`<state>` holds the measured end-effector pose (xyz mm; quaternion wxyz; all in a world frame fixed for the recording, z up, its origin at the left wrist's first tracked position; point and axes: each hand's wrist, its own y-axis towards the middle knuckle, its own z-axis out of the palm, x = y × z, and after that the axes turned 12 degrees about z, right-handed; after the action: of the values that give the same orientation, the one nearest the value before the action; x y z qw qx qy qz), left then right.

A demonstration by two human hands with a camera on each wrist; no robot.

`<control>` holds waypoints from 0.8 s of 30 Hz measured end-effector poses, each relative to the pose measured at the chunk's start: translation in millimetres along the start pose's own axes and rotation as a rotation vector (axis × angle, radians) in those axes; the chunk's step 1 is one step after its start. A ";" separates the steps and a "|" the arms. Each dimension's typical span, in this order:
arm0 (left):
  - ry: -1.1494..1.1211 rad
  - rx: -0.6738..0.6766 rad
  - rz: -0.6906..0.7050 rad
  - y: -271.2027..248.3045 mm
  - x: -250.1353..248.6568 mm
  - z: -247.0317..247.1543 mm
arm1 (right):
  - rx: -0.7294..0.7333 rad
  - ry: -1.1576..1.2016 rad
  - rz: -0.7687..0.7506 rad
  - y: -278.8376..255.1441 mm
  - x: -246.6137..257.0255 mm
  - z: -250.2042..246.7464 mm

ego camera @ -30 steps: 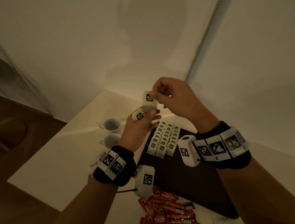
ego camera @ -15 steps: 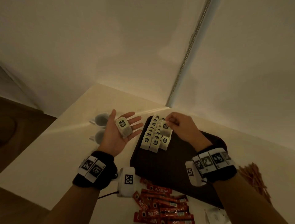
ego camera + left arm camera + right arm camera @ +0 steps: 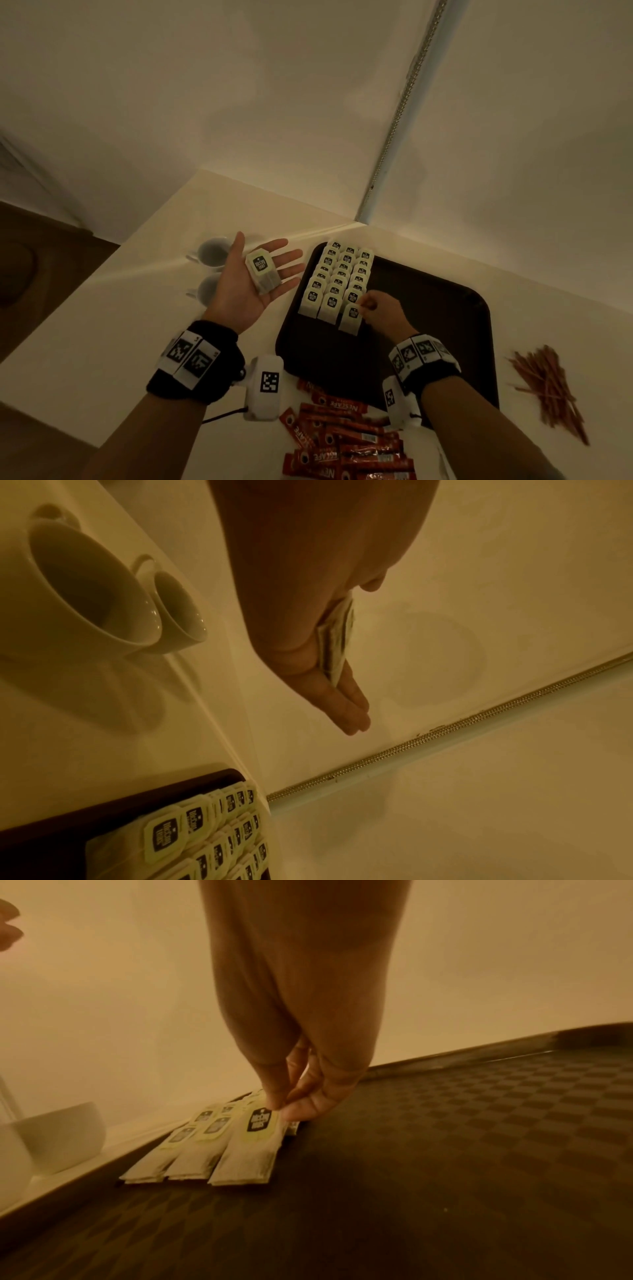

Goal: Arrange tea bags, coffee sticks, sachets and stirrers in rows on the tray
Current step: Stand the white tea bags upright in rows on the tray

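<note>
Starting from my far left, two white cups [image 3: 212,267] stand on the table just beyond my left hand [image 3: 251,284], which lies palm up with fingers straight, carrying a small stack of tea bags [image 3: 263,275] on the palm. To its right sits the dark tray [image 3: 428,325], where three rows of tea bags [image 3: 337,281] already overlap in the corner nearest that hand. My right hand [image 3: 380,310] is down on the tray, thumb and fingertips [image 3: 298,1111] pinching the tag end of one tea bag [image 3: 351,318] as it goes to the near end of the right-hand row. Below my wrists the red Nescafe coffee sticks [image 3: 346,442] lie heaped off the tray, and right of my right forearm the stirrers [image 3: 548,387] lie in a loose pile on the table. I judge the tea nearly done; sticks, stirrers and any sachets are all left.
</note>
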<state>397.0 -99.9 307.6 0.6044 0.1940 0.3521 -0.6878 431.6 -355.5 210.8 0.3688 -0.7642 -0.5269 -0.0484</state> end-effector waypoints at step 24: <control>0.505 0.251 0.480 -0.5 -14.4 20.0 | -0.187 0.136 -0.977 -99.4 163.5 -70.9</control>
<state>402.5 -104.3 331.2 0.6143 0.5071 0.3475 -0.4946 442.2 -256.1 388.6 0.2668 -0.4531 -0.7913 -0.3121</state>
